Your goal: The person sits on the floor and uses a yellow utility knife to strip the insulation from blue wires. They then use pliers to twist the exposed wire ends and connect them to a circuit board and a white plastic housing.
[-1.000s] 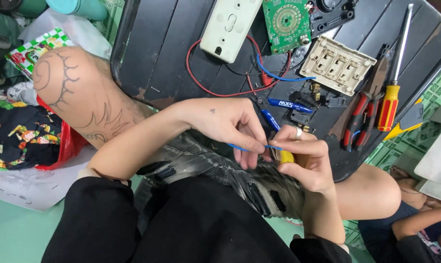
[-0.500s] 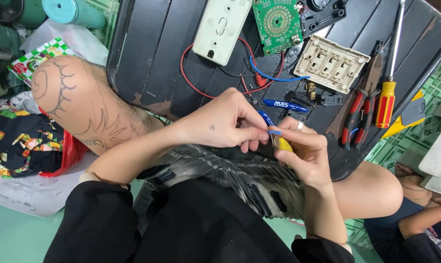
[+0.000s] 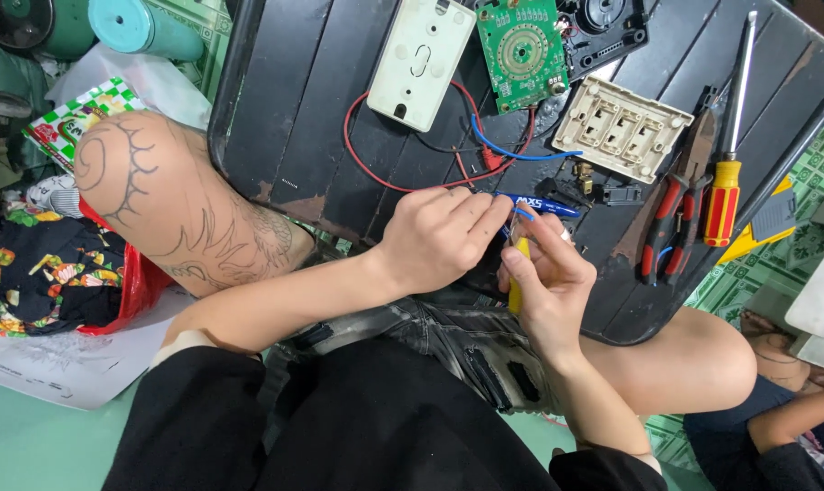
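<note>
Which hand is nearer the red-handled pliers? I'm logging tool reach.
Right. The right hand sits just left of the pliers, apart from them, holding a yellow tool. The left hand is farther left, beyond the right hand.

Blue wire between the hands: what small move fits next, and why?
Probably steady the blue wire with the left hand while the right hand works the yellow-handled tool on its end; both hands already meet there at the black tray edge.

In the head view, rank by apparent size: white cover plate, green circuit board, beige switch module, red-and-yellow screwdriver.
1. white cover plate
2. beige switch module and green circuit board: too alike to rank, the board cut by the frame
3. red-and-yellow screwdriver: longest but slimmest
</note>
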